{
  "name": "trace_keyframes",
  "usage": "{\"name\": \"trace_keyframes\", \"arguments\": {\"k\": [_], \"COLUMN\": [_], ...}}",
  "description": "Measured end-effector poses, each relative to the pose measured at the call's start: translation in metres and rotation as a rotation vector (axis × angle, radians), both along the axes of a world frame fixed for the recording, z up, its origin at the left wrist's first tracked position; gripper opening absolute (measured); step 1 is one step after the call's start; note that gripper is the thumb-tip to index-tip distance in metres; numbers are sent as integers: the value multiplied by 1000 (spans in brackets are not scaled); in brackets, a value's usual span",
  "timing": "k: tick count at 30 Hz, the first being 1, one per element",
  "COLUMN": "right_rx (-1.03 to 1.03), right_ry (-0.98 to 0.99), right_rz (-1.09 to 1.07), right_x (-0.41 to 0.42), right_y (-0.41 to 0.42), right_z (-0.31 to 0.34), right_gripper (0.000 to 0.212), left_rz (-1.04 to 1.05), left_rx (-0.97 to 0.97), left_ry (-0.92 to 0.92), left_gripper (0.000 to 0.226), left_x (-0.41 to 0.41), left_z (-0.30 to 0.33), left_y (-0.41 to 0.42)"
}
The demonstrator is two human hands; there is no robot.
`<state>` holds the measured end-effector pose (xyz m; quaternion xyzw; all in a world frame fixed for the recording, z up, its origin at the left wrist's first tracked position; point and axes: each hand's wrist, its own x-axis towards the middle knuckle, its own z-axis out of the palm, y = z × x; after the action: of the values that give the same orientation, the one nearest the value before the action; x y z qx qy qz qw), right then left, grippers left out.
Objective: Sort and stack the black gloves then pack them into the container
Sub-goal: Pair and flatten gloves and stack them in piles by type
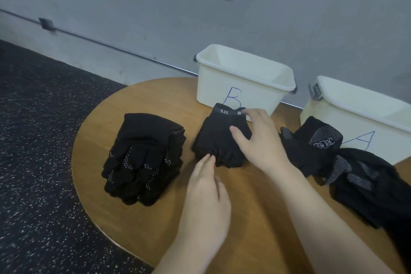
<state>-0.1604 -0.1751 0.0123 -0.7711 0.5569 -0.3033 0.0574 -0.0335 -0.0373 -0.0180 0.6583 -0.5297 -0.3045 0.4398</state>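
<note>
Head view: the fingerless stack [219, 138] lies mid-table [155, 229], just near of bin B [244, 78]; the right hand [260, 140] rests spread on its right side, thumb on top, fingertips at the cuff, probably to square the pile; the left hand [206, 187], fingers straight and together, touches the stack's near edge, likely aligning it; the dotted stack [144, 158] sits left, apart; unsorted gloves [347, 167] lie right, before bin A [367, 113].
</note>
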Motion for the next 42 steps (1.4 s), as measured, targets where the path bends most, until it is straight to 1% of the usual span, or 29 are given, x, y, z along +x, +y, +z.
{"name": "trace_keyframes", "arguments": {"k": [5,8,10,12,14,15,17,20,24,26,28,31,33,36,39,42], "right_rx": [-3,-11,66,162,231,239,200,120,61,-12,-75,-121,-108,-60,-29,-37], "right_ry": [61,148,208,238,198,162,117,80,115,37,-112,-265,-369,-503,-492,-545], "right_rz": [30,-77,-173,-247,-294,-308,-327,-359,-379,-406,-416,-329,-261,-154,-41,22], "right_x": [-26,-59,-84,-104,-117,-121,-125,-124,-121,-119,-117,-113,-109,-104,-102,-103], "right_y": [29,41,52,65,76,79,83,81,74,77,88,120,144,174,187,194], "right_z": [2,2,-2,-10,-22,-28,-37,-39,-33,-24,-13,-3,-7,-15,-13,-10], "right_gripper": [35,29,36,50,60,61,53,35,16,11,9,12,13,14,13,12], "left_rz": [-68,-94,-121,-156,-200,-226,-275,-310,-317,-315,-309,-267,-248,-271,-336,-413], "left_rx": [-21,-35,-25,-26,-21,-23,-41,-70,-123,-145,-161,-178,-191,-204,-216,-249], "left_ry": [-134,-172,-185,-218,-245,-265,-310,-363,-389,-375,-356,-320,-309,-331,-385,-419], "left_gripper": [51,49,46,43,42,43,43,44,42,41,39,35,36,51,73,78], "left_x": [-4,-8,-13,-21,-30,-35,-43,-50,-56,-58,-59,-57,-55,-51,-48,-46], "left_z": [-1,0,1,3,5,6,5,3,1,-2,-4,-6,-5,-4,-4,0], "left_y": [6,15,24,33,40,43,46,46,40,36,33,27,25,25,30,33]}}
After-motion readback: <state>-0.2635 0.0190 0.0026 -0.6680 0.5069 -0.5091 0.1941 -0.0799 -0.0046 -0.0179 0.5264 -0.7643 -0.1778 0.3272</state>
